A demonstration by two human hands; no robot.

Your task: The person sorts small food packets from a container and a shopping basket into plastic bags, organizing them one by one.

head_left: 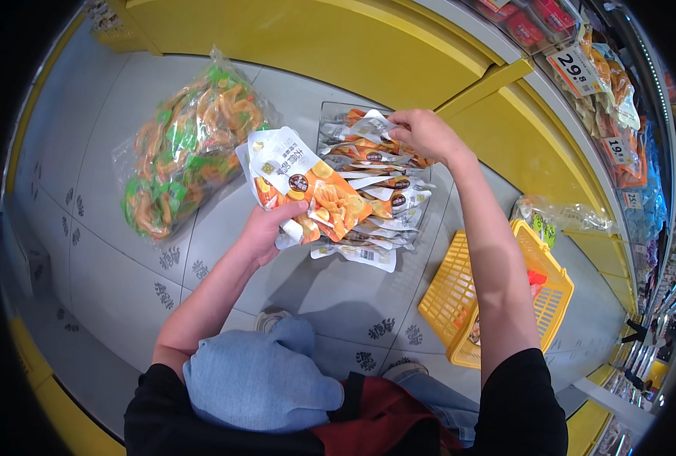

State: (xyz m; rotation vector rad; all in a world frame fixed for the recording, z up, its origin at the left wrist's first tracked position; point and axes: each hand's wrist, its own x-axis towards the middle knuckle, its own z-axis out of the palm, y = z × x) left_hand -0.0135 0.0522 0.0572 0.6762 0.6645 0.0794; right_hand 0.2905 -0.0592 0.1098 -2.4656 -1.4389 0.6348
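Note:
My left hand [266,234] is closed on the lower left edge of a few overlapping white-and-orange snack pouches [319,186], held tilted above the floor. To the right of them, a clear plastic box [326,115] holds a row of similar snack pouches [399,199], packed closely front to back. At the far end of this row, my right hand [428,133] pinches the pale top of one pouch [371,126]. That pouch is still among the others in the box. The held pouches hide the box's left side.
A large clear bag of green-and-orange packets [193,144] lies on the floor at left. At right, a yellow basket [505,292] with some items stands below my right forearm. Yellow cabinet fronts [353,45] run behind, with stocked shelves [619,144] at right.

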